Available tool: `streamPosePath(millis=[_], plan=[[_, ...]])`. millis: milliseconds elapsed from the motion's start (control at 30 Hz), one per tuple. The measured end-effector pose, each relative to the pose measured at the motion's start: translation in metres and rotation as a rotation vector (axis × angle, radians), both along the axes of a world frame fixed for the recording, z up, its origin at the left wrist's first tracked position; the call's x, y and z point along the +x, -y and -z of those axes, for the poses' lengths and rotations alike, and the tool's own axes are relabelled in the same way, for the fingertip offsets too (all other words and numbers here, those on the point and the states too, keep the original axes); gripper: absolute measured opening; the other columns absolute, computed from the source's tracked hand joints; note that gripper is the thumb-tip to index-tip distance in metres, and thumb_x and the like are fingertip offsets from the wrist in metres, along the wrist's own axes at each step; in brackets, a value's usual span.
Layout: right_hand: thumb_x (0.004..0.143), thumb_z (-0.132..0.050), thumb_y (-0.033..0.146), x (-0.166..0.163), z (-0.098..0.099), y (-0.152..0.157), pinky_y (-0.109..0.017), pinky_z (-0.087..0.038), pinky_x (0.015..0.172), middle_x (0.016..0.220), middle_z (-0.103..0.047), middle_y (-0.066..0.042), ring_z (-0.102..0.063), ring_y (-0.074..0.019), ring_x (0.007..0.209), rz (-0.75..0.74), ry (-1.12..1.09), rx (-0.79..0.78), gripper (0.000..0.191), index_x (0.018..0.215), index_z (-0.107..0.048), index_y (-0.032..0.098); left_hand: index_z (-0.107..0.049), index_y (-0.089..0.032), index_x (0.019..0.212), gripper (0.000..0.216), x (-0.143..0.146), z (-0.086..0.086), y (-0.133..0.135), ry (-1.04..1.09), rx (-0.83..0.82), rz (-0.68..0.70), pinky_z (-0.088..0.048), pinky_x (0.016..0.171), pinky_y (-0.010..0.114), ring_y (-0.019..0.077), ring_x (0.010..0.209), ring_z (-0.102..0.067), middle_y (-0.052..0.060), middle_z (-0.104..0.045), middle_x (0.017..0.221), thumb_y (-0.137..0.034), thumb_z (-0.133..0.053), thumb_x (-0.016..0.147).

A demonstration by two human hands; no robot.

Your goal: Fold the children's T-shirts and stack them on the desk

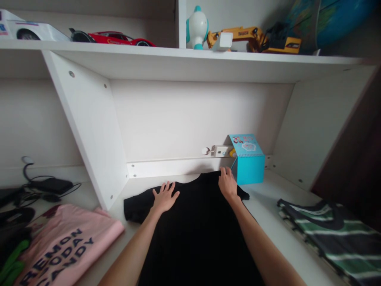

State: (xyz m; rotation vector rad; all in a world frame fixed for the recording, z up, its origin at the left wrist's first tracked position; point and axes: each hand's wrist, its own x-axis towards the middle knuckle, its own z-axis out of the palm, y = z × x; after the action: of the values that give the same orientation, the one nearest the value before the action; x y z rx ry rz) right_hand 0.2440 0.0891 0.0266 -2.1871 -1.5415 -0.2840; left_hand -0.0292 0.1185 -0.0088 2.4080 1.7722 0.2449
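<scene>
A black T-shirt [205, 234] lies spread on the white desk, its neckline toward the back wall and its lower part running out of view at the bottom. My left hand [166, 197] rests flat near one shoulder, fingers spread. Over the other shoulder, by the collar, my right hand [228, 184] touches the cloth with its fingers slightly bent and a little apart. Just beyond that hand stands a blue desk calendar [250, 170]. The sleeve on the left lies flat, while my right forearm covers part of the other side.
A folded pink shirt [74, 238] lies left, near a black adapter with cables [51, 185]. At right is a folded green striped shirt [333, 230]. A power strip [222, 151] sits at the wall. The overhead shelf [190, 53] carries a red toy car [119, 38] and toy excavator [247, 35].
</scene>
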Motion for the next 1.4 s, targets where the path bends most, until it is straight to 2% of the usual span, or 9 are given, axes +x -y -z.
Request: streamPosePath(millis=[167, 367, 500, 667, 867, 1067, 1133, 1267, 1400], plan=[[0.084, -0.03, 0.009, 0.003, 0.025, 0.0, -0.03, -0.037, 0.085, 0.122, -0.046, -0.008, -0.044, -0.0218, 0.11, 0.066, -0.008, -0.015, 0.039, 0.115, -0.049, 0.022, -0.031, -0.027, 0.133, 0.051, -0.002, -0.002, -0.005, 0.065, 0.097, -0.001, -0.015, 0.095, 0.064, 0.0301, 0.131, -0.018, 0.009, -0.025, 0.143, -0.049, -0.026, 0.087], [0.085, -0.034, 0.024, 0.05, 0.034, 0.009, -0.044, -0.04, 0.077, 0.112, -0.051, -0.023, -0.048, -0.0334, 0.105, 0.313, -0.142, -0.114, 0.036, 0.113, -0.05, 0.008, -0.054, -0.02, 0.112, 0.036, 0.001, -0.001, -0.004, 0.08, 0.246, 0.001, -0.028, 0.098, 0.04, 0.0236, 0.115, -0.043, 0.009, -0.052, 0.122, -0.037, -0.036, 0.086], [0.081, -0.043, 0.044, 0.072, 0.039, 0.008, -0.035, -0.044, 0.066, 0.092, -0.062, -0.017, -0.059, -0.0277, 0.086, 0.192, -0.219, -0.213, 0.04, 0.093, -0.061, 0.011, -0.047, -0.019, 0.124, 0.047, 0.003, -0.002, -0.006, 0.054, 0.158, 0.023, -0.025, 0.101, 0.041, 0.0253, 0.124, -0.034, 0.009, -0.042, 0.134, -0.042, -0.033, 0.086], [0.074, -0.054, 0.034, 0.08, 0.025, 0.003, -0.022, -0.038, 0.056, 0.069, -0.062, -0.003, -0.059, -0.0158, 0.067, -0.012, -0.236, -0.185, 0.018, 0.071, -0.062, 0.018, -0.03, -0.015, 0.136, 0.065, 0.001, -0.017, -0.002, 0.003, -0.082, 0.089, -0.017, 0.102, 0.052, 0.0291, 0.133, -0.013, 0.012, -0.02, 0.144, -0.053, -0.029, 0.084], [0.073, -0.049, 0.017, 0.089, -0.009, 0.017, -0.022, -0.036, 0.063, 0.081, -0.059, -0.004, -0.054, -0.0145, 0.072, 0.022, -0.138, 0.06, 0.014, 0.085, -0.057, 0.017, -0.017, -0.014, 0.14, 0.074, 0.0, -0.02, 0.003, -0.011, -0.173, 0.147, -0.01, 0.102, 0.055, 0.0297, 0.133, -0.001, 0.012, -0.005, 0.146, -0.061, -0.024, 0.082], [0.079, -0.038, 0.016, 0.081, -0.023, 0.039, -0.036, -0.037, 0.074, 0.108, -0.046, -0.023, -0.049, -0.0277, 0.094, 0.196, -0.062, 0.202, 0.035, 0.112, -0.046, 0.006, -0.02, -0.016, 0.139, 0.066, 0.006, -0.016, 0.003, 0.037, -0.073, 0.178, -0.008, 0.103, 0.054, 0.0255, 0.134, -0.004, 0.011, -0.011, 0.146, -0.055, -0.021, 0.086], [0.082, -0.037, 0.018, 0.062, -0.021, 0.046, -0.039, -0.035, 0.08, 0.113, -0.045, -0.024, -0.046, -0.0293, 0.101, 0.112, -0.028, 0.16, 0.037, 0.116, -0.045, 0.006, -0.024, -0.017, 0.138, 0.064, 0.003, -0.025, 0.003, 0.042, -0.118, 0.179, -0.008, 0.103, 0.054, 0.0256, 0.134, -0.007, 0.011, -0.014, 0.145, -0.054, -0.024, 0.086], [0.085, -0.042, 0.036, 0.002, 0.008, 0.068, -0.034, -0.035, 0.089, 0.119, -0.052, -0.01, -0.047, -0.0235, 0.109, -0.26, 0.023, -0.062, 0.037, 0.118, -0.051, 0.022, -0.037, -0.024, 0.132, 0.06, -0.01, -0.042, 0.001, 0.038, -0.315, 0.208, -0.012, 0.103, 0.053, 0.0286, 0.133, -0.013, 0.008, -0.019, 0.144, -0.055, -0.033, 0.082], [0.082, -0.031, 0.061, -0.029, 0.044, 0.089, -0.052, -0.028, 0.095, 0.142, -0.029, -0.006, -0.021, -0.0327, 0.129, -0.418, 0.018, -0.341, 0.06, 0.135, -0.029, 0.033, -0.033, -0.029, 0.134, 0.059, -0.018, -0.032, 0.003, 0.051, -0.333, 0.192, -0.011, 0.099, 0.06, 0.0312, 0.133, -0.008, 0.006, -0.013, 0.145, -0.055, -0.037, 0.081]])
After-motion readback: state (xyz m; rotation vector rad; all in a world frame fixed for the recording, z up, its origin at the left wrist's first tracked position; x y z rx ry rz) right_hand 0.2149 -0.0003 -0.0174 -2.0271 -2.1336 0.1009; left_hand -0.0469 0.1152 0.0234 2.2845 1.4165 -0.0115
